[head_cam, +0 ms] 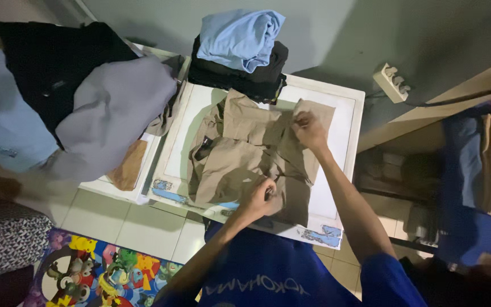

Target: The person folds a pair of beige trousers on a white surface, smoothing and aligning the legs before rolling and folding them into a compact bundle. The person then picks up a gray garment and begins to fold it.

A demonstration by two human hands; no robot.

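I see my left hand (258, 196) pinching the tan shirt (245, 159) at six o'clock, my right hand (309, 129) gripping it at two, on the white table (345, 113).

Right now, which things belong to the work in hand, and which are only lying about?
In hand: tan shirt, left hand, right hand, white table.
Lying about: folded blue cloth, grey garment, power strip, cartoon mat.
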